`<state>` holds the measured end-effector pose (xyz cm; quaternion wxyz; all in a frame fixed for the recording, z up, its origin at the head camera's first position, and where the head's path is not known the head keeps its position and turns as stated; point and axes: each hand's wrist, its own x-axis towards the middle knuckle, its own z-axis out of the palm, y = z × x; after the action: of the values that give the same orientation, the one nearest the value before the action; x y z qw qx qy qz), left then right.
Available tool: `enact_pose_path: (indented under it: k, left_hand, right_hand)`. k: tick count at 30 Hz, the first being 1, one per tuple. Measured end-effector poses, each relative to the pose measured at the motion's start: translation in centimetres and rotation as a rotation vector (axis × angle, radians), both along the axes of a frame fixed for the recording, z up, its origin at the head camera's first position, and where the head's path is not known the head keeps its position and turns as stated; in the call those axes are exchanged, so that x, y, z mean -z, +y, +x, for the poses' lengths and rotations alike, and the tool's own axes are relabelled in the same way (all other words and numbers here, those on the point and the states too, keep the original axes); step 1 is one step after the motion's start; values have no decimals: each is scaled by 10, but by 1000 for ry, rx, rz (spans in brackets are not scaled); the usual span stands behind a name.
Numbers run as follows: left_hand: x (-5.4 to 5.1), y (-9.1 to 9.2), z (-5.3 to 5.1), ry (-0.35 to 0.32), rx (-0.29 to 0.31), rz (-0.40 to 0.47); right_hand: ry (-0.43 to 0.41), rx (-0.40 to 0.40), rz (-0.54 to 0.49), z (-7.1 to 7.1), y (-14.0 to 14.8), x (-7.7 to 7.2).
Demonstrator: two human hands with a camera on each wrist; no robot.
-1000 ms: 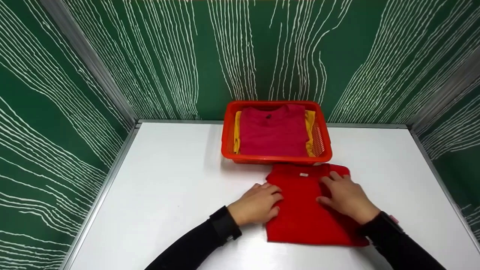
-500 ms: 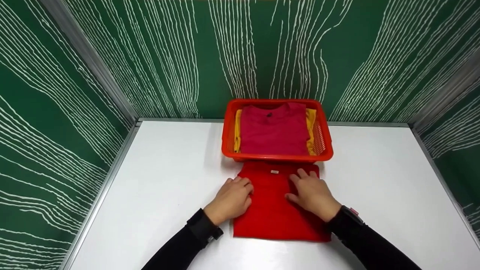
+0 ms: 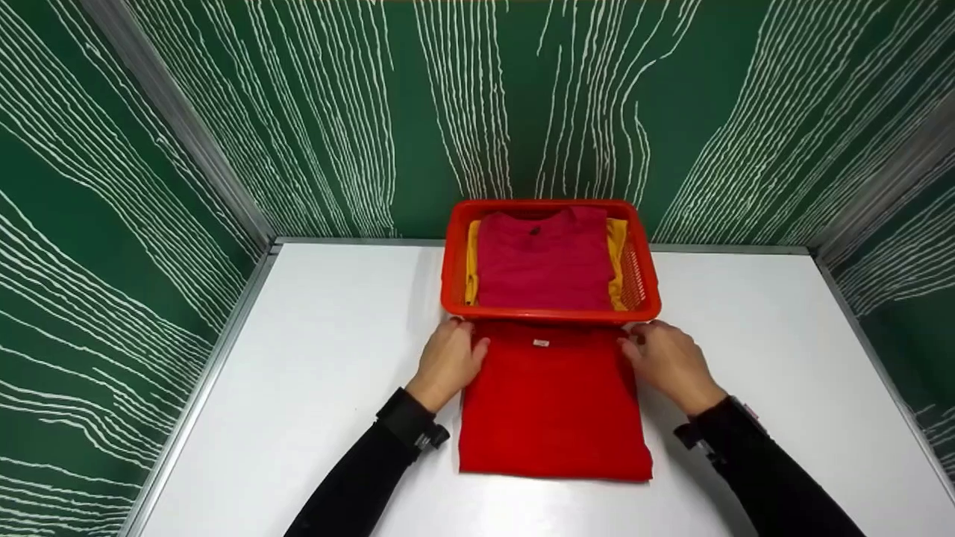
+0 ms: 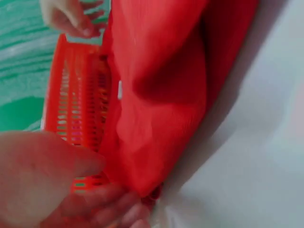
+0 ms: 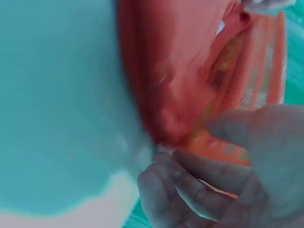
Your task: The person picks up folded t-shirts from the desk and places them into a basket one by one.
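A folded red shirt (image 3: 552,418) with a small white label near its collar lies flat on the white table, its collar end against the basket. My left hand (image 3: 446,364) is at its far left corner, the thumb over the cloth and the fingers beside the edge. At the far right corner is my right hand (image 3: 675,365). The right wrist view shows a gap between the right thumb and loosely bent fingers (image 5: 199,190), close to the shirt's corner. In the left wrist view, the left fingers (image 4: 104,206) reach the cloth's corner, with the thumb apart from them.
A red plastic basket (image 3: 552,315) stands behind the shirt, near the back wall. Inside it lie a folded magenta shirt (image 3: 545,268) and yellow cloth (image 3: 616,257) beneath. Green panels (image 3: 418,134) with white streaks enclose the white table (image 3: 336,358) at the back and sides.
The red shirt has slid left until it lies in front of the basket. Both hands have since moved from on top of it to its far corners.
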<state>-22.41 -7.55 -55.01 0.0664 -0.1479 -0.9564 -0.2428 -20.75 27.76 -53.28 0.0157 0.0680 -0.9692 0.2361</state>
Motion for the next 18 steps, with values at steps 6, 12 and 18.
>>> enact_pose_path:
  k: [6, 12, 18]
  left_hand:
    - [52, -3, -32, -106, -27, -23]
    - [70, 0, -44, -149, -5, -59]
    - [43, -7, -32, -237, 22, 171]
  right_hand:
    - [-222, 19, -49, -16, 1, 15]
    - [-234, 46, -77, -20, -7, 23]
    - [-221, 38, -159, -9, -11, 20]
